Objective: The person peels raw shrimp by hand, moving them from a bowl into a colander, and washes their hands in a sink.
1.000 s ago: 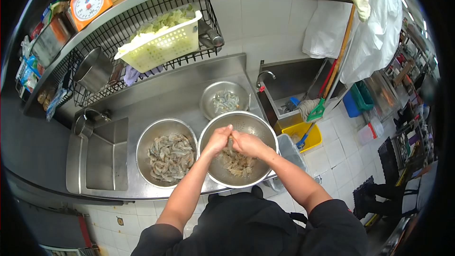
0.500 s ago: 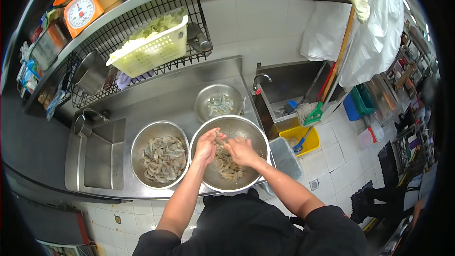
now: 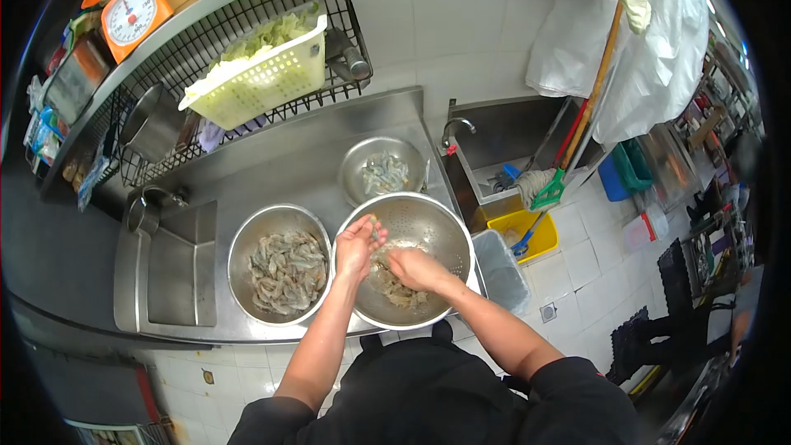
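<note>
A shrimp [image 3: 374, 227] is pinched in the fingers of my left hand [image 3: 356, 249], above the left side of a perforated steel colander [image 3: 441, 227]. My right hand [image 3: 418, 269] is lower in the colander, its fingers curled together over a pile of shrimp shells [image 3: 400, 290]. What those fingers hold, if anything, is hidden. To the left, a steel bowl [image 3: 239, 235] holds many unpeeled grey shrimp [image 3: 287, 272]. Behind the colander, a smaller steel bowl [image 3: 353, 166] contains peeled, pale bluish shrimp [image 3: 385, 174].
A sink [image 3: 181, 272] with a tap lies left on the steel counter [image 3: 272, 177]. Above it, a wire rack carries a basket [image 3: 259, 86] of leafy greens. An orange scale [image 3: 132, 18] stands on the shelf. A grey bin [image 3: 501, 276] and yellow bucket [image 3: 535, 241] are on the right.
My right hand has moved away from my left hand, down toward the shells. My left hand still holds the shrimp, now more tilted up. The camera view has shifted slightly.
</note>
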The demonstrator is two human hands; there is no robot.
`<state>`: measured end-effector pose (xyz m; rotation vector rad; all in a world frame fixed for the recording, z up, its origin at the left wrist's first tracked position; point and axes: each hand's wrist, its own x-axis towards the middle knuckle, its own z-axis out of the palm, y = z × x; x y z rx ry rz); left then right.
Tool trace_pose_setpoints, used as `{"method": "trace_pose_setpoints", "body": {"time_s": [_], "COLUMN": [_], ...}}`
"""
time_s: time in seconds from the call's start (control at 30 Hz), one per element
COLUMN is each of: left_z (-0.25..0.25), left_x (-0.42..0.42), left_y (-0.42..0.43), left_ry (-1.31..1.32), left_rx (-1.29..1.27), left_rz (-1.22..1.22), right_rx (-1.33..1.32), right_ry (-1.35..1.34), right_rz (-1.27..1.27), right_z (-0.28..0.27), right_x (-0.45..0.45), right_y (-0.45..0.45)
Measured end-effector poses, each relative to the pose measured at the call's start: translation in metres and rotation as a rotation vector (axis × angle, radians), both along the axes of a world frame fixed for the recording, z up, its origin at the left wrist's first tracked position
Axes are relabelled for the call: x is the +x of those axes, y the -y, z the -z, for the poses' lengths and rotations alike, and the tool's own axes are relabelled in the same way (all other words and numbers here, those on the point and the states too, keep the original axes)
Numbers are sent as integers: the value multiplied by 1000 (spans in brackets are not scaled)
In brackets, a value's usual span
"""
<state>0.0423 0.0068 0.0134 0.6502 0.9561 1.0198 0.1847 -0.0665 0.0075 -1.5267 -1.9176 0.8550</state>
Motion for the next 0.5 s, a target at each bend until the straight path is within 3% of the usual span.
{"method": "trace_pose_setpoints", "body": {"time_s": [0.03,0.07,0.1,0.17,0.2,0.27,0.37,0.5], "left_z": [3,9,7,7,5,8,-9,1], "left_x": [-6,-13,-16,-15,-13,-9,-7,-18], "left_y": [-6,-11,-10,-3,2,8,14,8], "left_ry": [4,-70,-145,-173,-217,-278,-422,-342], "left_rx": [6,40,72,90,140,234,275,282], "left_rz": [10,166,322,363,385,364,302,272], "right_rx": [-118,-34,-37,136,133,3,84,112], "right_ry": [238,395,397,-115,-114,-353,-188,-231], "right_rz": [-132,-65,-52,363,371,294,293,190], "right_z": [-1,20,16,9,2,-12,-17,-21], "right_x": [9,14,12,7,5,2,-4,-6], "right_y": [3,6,5,-4,-9,-18,-21,-21]}}
